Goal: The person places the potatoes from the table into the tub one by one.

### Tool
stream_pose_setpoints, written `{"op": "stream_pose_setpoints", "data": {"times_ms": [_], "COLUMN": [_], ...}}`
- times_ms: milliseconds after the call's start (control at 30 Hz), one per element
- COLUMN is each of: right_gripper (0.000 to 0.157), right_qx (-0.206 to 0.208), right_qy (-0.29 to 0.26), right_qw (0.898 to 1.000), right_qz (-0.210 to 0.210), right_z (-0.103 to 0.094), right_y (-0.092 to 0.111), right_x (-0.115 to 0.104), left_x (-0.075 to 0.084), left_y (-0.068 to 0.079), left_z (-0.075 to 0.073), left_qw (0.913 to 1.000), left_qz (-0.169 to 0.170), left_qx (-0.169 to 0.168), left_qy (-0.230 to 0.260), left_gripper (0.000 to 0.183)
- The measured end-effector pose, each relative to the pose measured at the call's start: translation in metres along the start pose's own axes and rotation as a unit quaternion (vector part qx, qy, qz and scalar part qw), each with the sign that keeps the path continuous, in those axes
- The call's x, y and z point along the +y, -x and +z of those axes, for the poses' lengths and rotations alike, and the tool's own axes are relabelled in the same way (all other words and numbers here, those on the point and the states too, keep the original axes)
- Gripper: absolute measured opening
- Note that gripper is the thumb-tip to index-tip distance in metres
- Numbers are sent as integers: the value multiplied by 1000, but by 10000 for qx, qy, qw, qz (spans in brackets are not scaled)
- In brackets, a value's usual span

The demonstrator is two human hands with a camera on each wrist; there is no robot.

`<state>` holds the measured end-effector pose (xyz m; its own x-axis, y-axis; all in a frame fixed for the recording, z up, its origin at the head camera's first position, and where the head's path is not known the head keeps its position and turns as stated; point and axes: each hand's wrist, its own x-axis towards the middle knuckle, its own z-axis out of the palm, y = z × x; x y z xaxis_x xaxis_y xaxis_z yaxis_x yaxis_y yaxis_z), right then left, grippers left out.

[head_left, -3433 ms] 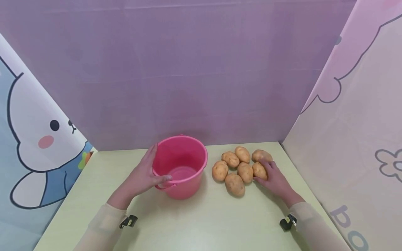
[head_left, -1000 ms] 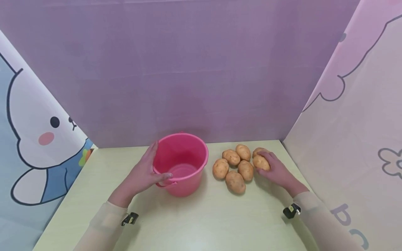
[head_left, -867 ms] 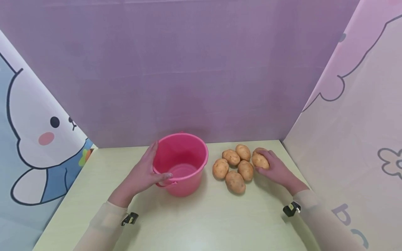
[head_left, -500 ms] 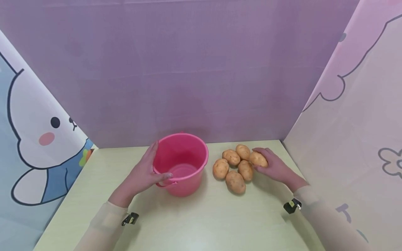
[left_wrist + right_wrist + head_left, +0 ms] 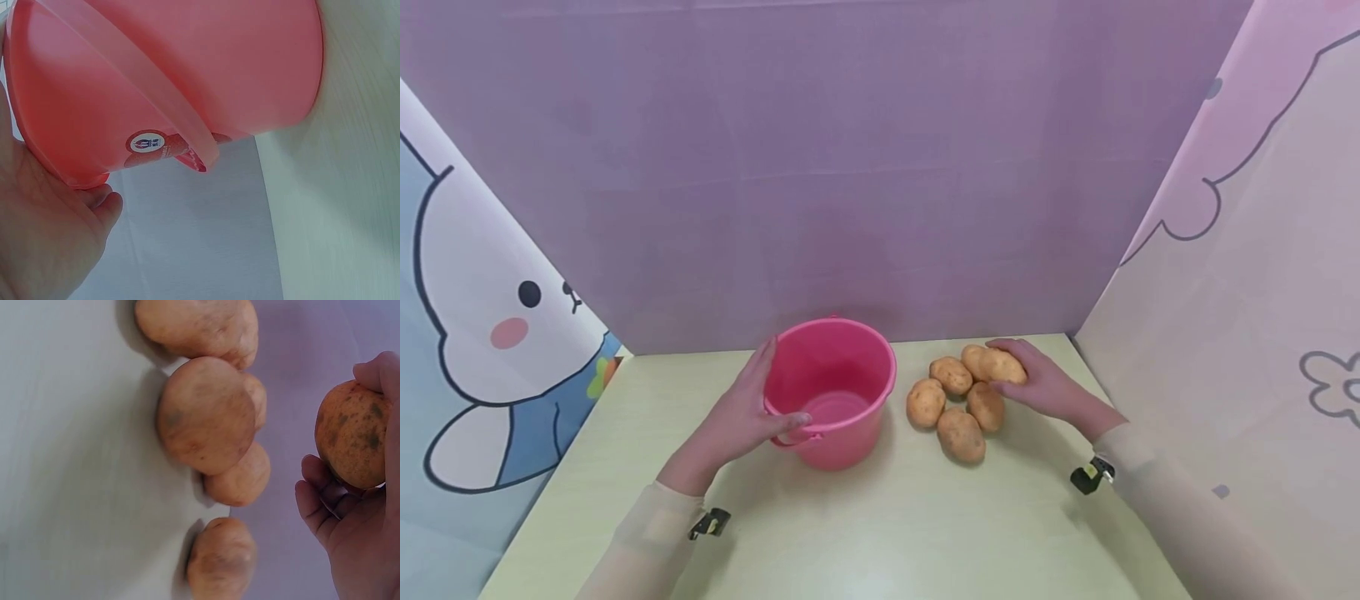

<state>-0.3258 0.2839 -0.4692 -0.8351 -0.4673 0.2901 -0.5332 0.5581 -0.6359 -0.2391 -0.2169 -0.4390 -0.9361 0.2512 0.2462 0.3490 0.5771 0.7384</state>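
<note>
My left hand (image 5: 743,417) grips the rim of a pink plastic bucket (image 5: 842,446), its thumb lying over the near side. The bucket stands upright on the table, and its visible inside holds nothing. Its handle (image 5: 147,78) hangs down the outer wall in the left wrist view. My right hand (image 5: 1051,385) holds a brown potato (image 5: 1004,367) between thumb and fingers, lifted off the table. The right wrist view shows this potato (image 5: 353,434) with dark spots on its skin. Below and left of it, several more potatoes (image 5: 961,436) lie in a loose group right of the bucket.
The pale table (image 5: 880,533) ends at a purple back wall (image 5: 865,183). Printed panels rise on both sides, a cartoon rabbit (image 5: 497,333) on the left one and a flower (image 5: 1337,387) on the right one. A potato (image 5: 222,559) lies apart in the right wrist view.
My right hand has picked up a potato from the group's right end and carried it up and leftward, over the back potatoes. My left hand has stayed on the bucket.
</note>
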Motion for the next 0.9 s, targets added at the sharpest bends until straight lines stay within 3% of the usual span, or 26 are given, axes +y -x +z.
{"op": "stream_pose_setpoints", "data": {"times_ms": [633,900], "right_gripper": [64,63], "right_qx": [-94,-146], "right_qy": [-196,-98], "right_qw": [9996,9992], "right_qz": [-163,-360], "right_z": [5,2], "right_y": [-26,-34], "right_x": [-33,-59], "left_x": [-1,-3], "left_y": [1,1], "left_z": [0,1], "left_qw": [9999,9997], "left_qz": [-84,-73], "left_qx": [-16,20], "left_qy": [-73,-222], "left_gripper": [124,123]}}
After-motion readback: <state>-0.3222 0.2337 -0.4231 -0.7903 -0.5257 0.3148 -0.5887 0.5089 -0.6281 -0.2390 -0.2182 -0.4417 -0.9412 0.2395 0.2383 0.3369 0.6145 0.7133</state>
